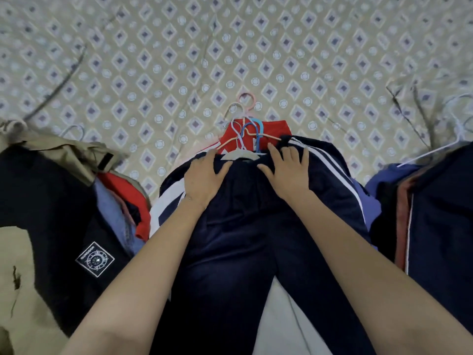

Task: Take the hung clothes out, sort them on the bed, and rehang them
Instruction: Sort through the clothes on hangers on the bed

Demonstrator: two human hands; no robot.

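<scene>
Beige bedcover (332,60), diamond-and-circle print, creased; plain white surface (281,321) at near edge.

Navy trousers (243,226) are striped w/ white. Beige bedsheet (153,60) is patterned w/ purple diamonds & pale circles.

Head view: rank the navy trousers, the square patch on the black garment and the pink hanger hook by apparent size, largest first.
1. navy trousers
2. square patch, though it lies nearer the camera
3. pink hanger hook
</scene>
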